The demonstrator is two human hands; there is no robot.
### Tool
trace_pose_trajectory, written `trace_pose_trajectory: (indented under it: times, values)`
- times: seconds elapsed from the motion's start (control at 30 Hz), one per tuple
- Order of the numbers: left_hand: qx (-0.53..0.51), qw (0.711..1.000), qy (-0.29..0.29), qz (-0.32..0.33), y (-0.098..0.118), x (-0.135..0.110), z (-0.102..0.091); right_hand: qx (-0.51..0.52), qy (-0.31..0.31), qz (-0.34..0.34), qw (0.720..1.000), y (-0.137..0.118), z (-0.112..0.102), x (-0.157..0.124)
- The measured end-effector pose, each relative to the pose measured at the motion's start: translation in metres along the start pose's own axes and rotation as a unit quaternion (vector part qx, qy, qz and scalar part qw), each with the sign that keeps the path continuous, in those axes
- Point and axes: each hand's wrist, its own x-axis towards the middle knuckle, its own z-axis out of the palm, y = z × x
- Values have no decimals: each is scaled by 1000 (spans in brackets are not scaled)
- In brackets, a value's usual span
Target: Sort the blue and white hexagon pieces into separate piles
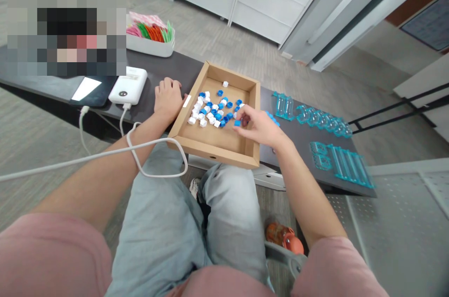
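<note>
A shallow cardboard box [213, 151] sits in front of me with several small blue and white hexagonal pieces [210, 112] scattered inside. My right hand [258, 125] reaches over the box's right wall. Between its thumb and fingers is a blue hexagonal piece [237, 123], just right of the pile. Resting on the dark table beside the box's left wall, my left hand [169, 98] holds nothing; its fingers are loosely bent and slightly apart, and its thumb is by the wall. More blue pieces [272, 119] lie outside the box, partly hidden behind my right hand.
Transparent teal plastic parts [322, 120] lie along the dark table [298, 147] on the right. To the left are a white power bank [129, 85] with cables and a dark tablet [91, 91]. A white cable [154, 175] loops over my left forearm. Colourful packets fill a white bin [150, 47].
</note>
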Motion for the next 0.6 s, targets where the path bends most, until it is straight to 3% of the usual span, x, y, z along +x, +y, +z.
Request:
trace_pose_trajectory:
  times: [0.17,0.3,0.47,0.6]
  values:
    - [-11,1000,-8,6,-1,0,-2,65,197,43,977,51,-45,-42]
    - [0,1000,-20,17,0,-1,-5,83,311,93,942,108,-68,-76]
    - [15,1000,-23,5,0,0,-7,130,383,149,902,160,-57,-104]
    - [26,999,-24,-11,1,1,-7,142,373,169,901,183,-34,-107]
